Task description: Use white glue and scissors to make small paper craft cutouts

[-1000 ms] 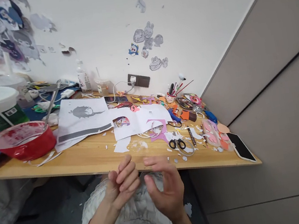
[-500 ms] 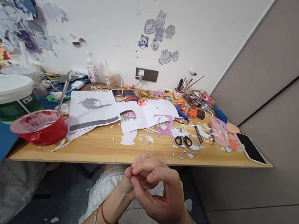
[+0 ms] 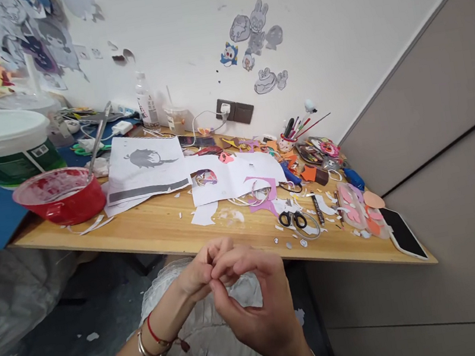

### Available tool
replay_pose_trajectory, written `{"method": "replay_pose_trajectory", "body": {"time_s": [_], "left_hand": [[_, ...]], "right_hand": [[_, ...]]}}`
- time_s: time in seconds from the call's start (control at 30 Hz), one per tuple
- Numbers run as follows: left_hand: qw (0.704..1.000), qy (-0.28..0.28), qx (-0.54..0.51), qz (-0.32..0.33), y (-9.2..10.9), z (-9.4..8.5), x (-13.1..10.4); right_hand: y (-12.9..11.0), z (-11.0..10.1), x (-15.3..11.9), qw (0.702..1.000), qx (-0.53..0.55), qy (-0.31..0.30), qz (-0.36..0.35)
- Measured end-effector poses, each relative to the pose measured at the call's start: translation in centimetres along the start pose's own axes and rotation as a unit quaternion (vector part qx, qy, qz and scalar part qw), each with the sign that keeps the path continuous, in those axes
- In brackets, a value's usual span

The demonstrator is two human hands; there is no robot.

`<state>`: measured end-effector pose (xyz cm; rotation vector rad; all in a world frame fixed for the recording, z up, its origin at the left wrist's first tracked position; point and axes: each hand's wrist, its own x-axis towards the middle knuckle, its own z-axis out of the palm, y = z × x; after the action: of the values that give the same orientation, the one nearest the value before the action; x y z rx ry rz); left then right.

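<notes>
My left hand (image 3: 204, 269) and my right hand (image 3: 256, 298) meet over my lap, just in front of the table's near edge. The fingertips of both are pressed together in a pinch. Whatever lies between them, if anything, is too small or too hidden to make out. Beyond the hands, a white scrap of paper (image 3: 205, 214) lies on the wooden table (image 3: 155, 230). To the right of it rest black-handled scissors (image 3: 293, 219). Farther back are a cut white sheet (image 3: 238, 179) and a printed sheet with a grey figure (image 3: 145, 164).
A red bowl (image 3: 60, 200) with a spoon stands at the left, beside a green-and-white tub (image 3: 3, 149). A cup of pens (image 3: 286, 142), coloured paper scraps and a white-framed tablet (image 3: 404, 234) lie to the right. Behind is a wall with paper cutouts.
The view has shifted slightly. Both hands stay pinched together, with the left hand's fingers a little higher and more in view.
</notes>
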<state>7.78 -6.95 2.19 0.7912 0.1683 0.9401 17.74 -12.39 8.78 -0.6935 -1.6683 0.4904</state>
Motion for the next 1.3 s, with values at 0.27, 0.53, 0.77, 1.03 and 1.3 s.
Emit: {"method": "replay_pose_trajectory", "body": {"time_s": [0.27, 0.53, 0.77, 1.03, 1.3], "left_hand": [[0.995, 0.007, 0.092, -0.021, 3.0, -0.1, -0.7], [0.99, 0.032, 0.139, 0.008, 3.0, -1.0, -1.0], [0.988, 0.059, 0.145, 0.017, 2.1, -0.6, -0.8], [0.986, 0.07, 0.154, 0.011, 2.8, 1.0, -0.9], [0.987, 0.064, 0.148, 0.0, 2.6, 0.6, -0.7]], "right_hand": [[-0.3, 0.0, -0.1, 0.994, -0.01, -0.056, 0.095], [0.6, 1.2, -0.5, 0.995, -0.055, -0.036, 0.078], [0.6, 2.0, -0.4, 0.999, -0.016, 0.003, 0.041], [0.5, 2.2, -0.3, 0.999, 0.013, 0.006, 0.046], [0.2, 2.0, 0.0, 0.998, -0.003, -0.011, 0.058]]}}
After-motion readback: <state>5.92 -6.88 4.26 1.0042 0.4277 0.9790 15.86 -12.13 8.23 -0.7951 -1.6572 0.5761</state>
